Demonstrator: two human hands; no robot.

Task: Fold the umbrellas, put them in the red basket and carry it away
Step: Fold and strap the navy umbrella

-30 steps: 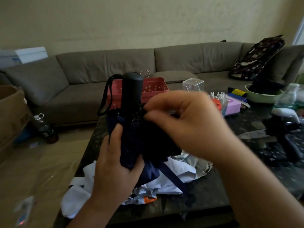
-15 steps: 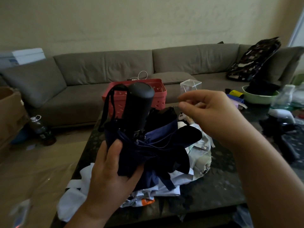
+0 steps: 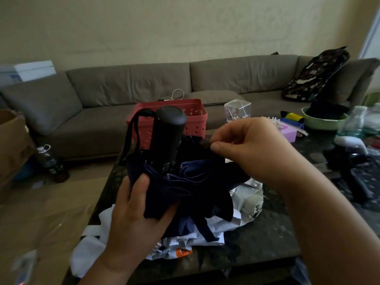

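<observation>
A collapsed dark navy umbrella with a black handle pointing up is held over the dark table. My left hand grips its bunched canopy from the left. Between thumb and finger, my right hand pinches a dark tab of the canopy at its upper right. Loose folds hang down between the hands. The red basket stands behind the umbrella at the table's far edge. Under the umbrella lies a white and silver umbrella, spread loosely on the table.
A grey sofa runs along the wall behind the table. A clear plastic box, a pink box, a green bowl and bottles crowd the table's right side. A cardboard box and a dark bottle sit on the floor at left.
My right hand moved out to the right from the canopy, then came back a little lower and now pinches a dark tab. The left hand keeps its grip; the handle tilts slightly right.
</observation>
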